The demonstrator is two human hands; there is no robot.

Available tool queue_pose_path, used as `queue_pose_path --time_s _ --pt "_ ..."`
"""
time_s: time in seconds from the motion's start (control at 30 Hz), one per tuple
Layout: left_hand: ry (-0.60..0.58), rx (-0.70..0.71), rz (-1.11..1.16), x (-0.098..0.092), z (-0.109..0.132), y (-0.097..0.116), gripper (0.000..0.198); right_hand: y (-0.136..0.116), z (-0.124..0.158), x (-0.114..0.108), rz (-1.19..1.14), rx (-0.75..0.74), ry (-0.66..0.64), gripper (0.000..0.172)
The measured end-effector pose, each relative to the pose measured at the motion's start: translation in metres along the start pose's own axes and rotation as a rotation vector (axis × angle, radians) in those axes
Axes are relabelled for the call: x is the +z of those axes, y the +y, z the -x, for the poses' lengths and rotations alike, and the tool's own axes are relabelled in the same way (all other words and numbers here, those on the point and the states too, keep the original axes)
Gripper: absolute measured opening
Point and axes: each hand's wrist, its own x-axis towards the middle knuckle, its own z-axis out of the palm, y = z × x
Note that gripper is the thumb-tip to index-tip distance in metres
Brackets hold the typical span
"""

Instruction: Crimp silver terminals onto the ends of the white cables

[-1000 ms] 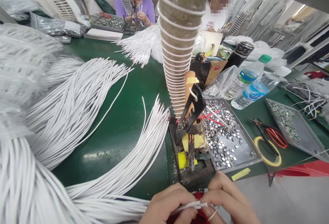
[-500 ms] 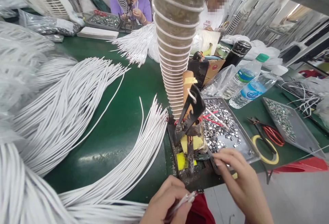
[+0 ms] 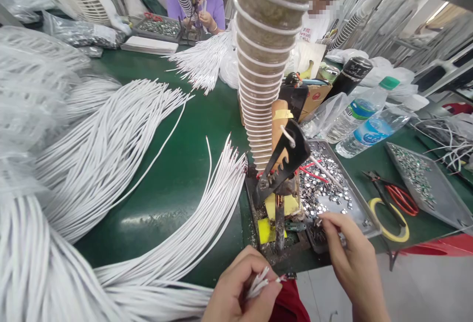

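Note:
My left hand [image 3: 240, 287] is closed round the ends of a few white cables [image 3: 258, 282] at the near table edge. My right hand [image 3: 345, 248] reaches over the near corner of a grey tray [image 3: 365, 211] of small shiny metal pieces [image 3: 325, 189], its fingers pinched together at the pieces; what they hold is too small to make out. Between the hands stands a black lever tool [image 3: 281, 174] on a dirty base with yellow pads.
Bundles of white cables [image 3: 111, 164] cover the green table [image 3: 185, 164] on the left. A ribbed hose [image 3: 266, 55] rises behind the tool. Water bottles [image 3: 365, 120], red-handled cutters [image 3: 395, 196], a yellow tape ring [image 3: 389, 221] and a second tray [image 3: 424, 184] lie right. Two people work at the far side.
My right hand let go of the cable ends and moved up right to the tray of metal pieces. My left hand kept the cables.

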Motion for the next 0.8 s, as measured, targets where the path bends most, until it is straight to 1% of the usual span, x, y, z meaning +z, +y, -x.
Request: queue_pose_path --time_s 0.07,0.2,0.3,0.4,0.5,0.63,0.8 --pt "0.011 0.008 -0.015 0.001 -0.001 0.002 0.016 -0.014 0.005 -0.003 -0.108 -0.003 -0.01 0.013" --pt "0.021 0.03 -0.028 0.002 -0.004 0.011 0.017 -0.042 0.01 -0.003 -0.35 -0.094 -0.086 0.01" --pt "0.017 0.044 0.001 0.001 -0.007 0.018 0.016 -0.051 0.013 0.0 -0.437 -0.139 -0.106 0.013" --pt "0.01 0.027 0.095 0.003 -0.008 0.023 0.015 -0.052 0.016 0.003 -0.46 -0.198 -0.124 0.024" --pt "0.01 -0.023 0.176 0.006 -0.009 0.026 0.016 -0.05 0.019 0.005 -0.463 -0.223 -0.147 0.029" --pt "0.028 -0.082 0.203 0.009 -0.01 0.032 0.015 -0.051 0.022 0.008 -0.464 -0.234 -0.138 0.029" --pt "0.046 -0.138 0.212 0.01 -0.012 0.038 0.016 -0.053 0.022 0.008 -0.381 -0.282 -0.097 0.027"
